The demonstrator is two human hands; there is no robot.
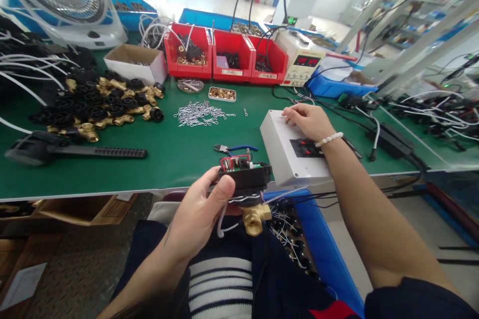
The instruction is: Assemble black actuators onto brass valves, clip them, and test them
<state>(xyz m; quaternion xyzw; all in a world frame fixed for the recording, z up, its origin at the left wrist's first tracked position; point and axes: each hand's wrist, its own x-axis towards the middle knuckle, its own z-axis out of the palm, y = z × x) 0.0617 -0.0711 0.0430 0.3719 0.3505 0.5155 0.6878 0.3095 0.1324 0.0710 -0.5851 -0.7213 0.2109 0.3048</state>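
My left hand [202, 212] grips a motorized valve [245, 182] above my lap, just off the table's front edge. Its black housing is uncovered, showing a circuit board with red wires, and a brass valve body [255, 218] hangs below. A white cable loops under it. My right hand [309, 120] rests on top of a white control box [288, 159], fingertips closed together near its far left corner. What they pinch, if anything, is too small to make out. Blue-handled cutting pliers [237, 148] lie on the table behind the valve.
Small metal clips [202, 113] lie piled on the green table [179, 169]. Brass valves [108, 102] with black caps fill the left, behind a black mallet-like tool [82, 151]. Red bins [232, 57] and a power supply [301, 57] stand behind. A blue crate [329, 254] sits below right.
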